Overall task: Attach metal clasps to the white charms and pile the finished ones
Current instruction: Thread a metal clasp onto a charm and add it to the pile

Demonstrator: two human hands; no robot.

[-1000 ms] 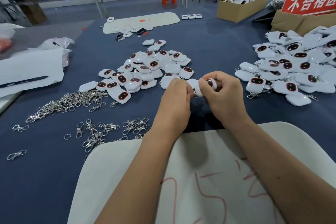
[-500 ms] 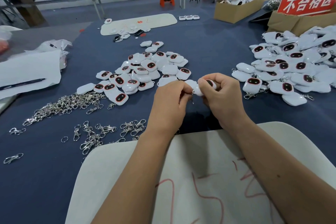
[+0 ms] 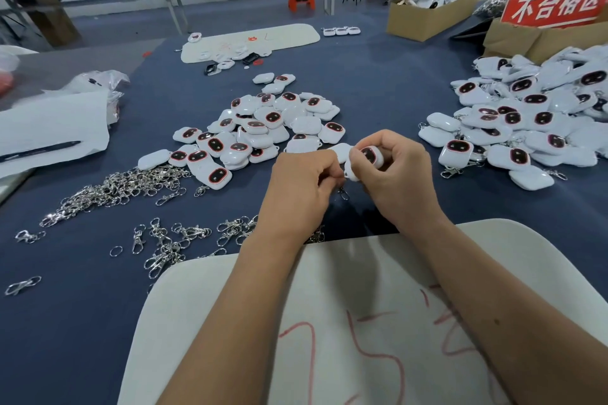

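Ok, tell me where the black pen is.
In the head view the black pen lies at the far left, on the white sheet, left of the loose metal clasps.

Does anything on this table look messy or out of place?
Mostly no. A few metal clasps lie scattered apart from the main clasp heap, near the table's left edge. Nothing looks broken.

open blue cloth [image 3: 378, 92] between charm heap [image 3: 260, 128] and finished pile [image 3: 526, 118], loose clasps [image 3: 118, 187] crowding left
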